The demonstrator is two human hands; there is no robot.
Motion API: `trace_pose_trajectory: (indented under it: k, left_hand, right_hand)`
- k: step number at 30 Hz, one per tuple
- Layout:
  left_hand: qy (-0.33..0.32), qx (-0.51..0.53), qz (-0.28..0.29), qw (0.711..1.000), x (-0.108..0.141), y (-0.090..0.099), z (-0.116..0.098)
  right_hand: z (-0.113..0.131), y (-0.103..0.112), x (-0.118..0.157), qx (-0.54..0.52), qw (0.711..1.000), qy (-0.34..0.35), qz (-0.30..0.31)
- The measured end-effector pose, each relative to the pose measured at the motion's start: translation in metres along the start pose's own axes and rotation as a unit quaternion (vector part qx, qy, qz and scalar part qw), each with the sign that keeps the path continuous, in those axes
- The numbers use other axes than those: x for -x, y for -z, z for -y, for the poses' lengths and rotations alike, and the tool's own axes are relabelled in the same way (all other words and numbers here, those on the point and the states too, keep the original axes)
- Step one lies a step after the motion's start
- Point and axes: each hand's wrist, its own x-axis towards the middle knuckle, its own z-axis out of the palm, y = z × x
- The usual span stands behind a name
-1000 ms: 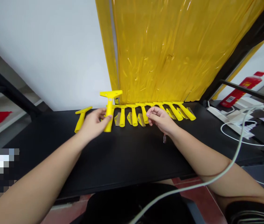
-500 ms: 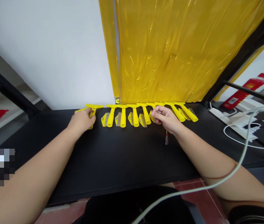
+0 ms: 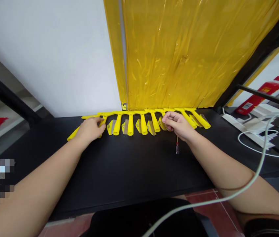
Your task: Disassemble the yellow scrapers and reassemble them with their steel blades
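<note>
My left hand (image 3: 90,129) is closed round the handle of a yellow scraper (image 3: 107,114) with a T-shaped head. That scraper stands at the left end of a row of similar yellow scrapers (image 3: 130,124), laid heads away from me. Another yellow handle (image 3: 73,134) shows to the left of my left hand, partly hidden by it. Beside several scrapers lie metal blades with yellow ends (image 3: 151,127). My right hand (image 3: 177,124) is closed in a pinch over the right part of the row; what its fingers hold is hidden. A small screwdriver (image 3: 177,148) with a dark clear handle lies below it.
The row lies on a black table (image 3: 134,168) against a white panel (image 3: 63,59) and a yellow plastic sheet (image 3: 179,59). A red bottle (image 3: 260,95) and white power strips (image 3: 249,130) are at right. A pale cable (image 3: 211,201) crosses in front of my right arm.
My left hand has moved right with the yellow scraper, bringing it against the row. More of the handle on its left now shows. My right hand has hardly moved.
</note>
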Motion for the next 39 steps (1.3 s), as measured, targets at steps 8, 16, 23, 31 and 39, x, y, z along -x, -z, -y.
trace_pose_trajectory:
  k: [8,16,23,31,39]
  left_hand:
    - [-0.023,0.018,0.011,1.000,0.001,0.000,0.002]
    - [-0.071,0.027,0.007,0.997,0.001,-0.005,0.002]
    - [-0.231,0.077,0.052,0.968,0.009,-0.004,-0.005]
    - [-0.275,0.074,0.084,0.955,0.010,-0.001,-0.007]
    - [-0.252,0.054,0.087,0.962,0.015,0.006,-0.012]
  right_hand:
    - [0.002,0.007,-0.002,0.030,0.999,0.010,-0.020]
    - [0.004,0.008,-0.003,0.053,0.998,0.005,-0.027]
    - [0.004,0.009,-0.004,0.057,0.998,0.003,-0.028]
    - [0.004,0.009,-0.003,0.061,0.998,0.000,-0.027]
    - [0.002,0.010,-0.003,0.071,0.997,-0.003,-0.024]
